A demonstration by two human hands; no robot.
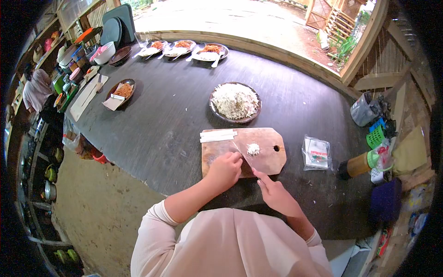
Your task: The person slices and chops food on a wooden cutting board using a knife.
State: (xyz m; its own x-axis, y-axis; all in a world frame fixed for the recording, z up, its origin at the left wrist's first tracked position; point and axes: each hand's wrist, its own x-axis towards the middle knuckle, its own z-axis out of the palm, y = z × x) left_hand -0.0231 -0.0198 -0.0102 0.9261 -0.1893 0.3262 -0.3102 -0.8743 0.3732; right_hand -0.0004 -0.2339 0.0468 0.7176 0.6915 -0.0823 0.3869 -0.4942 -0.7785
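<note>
A wooden cutting board (217,150) lies at the table's near edge, its handle hole to the right. My right hand (278,196) is closed around the handle of a knife (242,153), whose blade points up and left across the board. Beside the blade, my left hand (226,171) rests on the board with its fingers curled down; what they press on is hidden. Pale flat strips (218,135) lie at the board's upper left. Right of the blade is a small heap of white shreds (253,148). Beyond the board, a dark round plate (213,110) bears a large mound of similar white shreds (234,100).
A clear plastic packet (317,153) lies right of the board. Green and grey containers (375,137) line the right edge. Several plates of orange food (212,49) stand at the back, another brown plate (132,83) at left. A person (38,90) is at the far left shelves.
</note>
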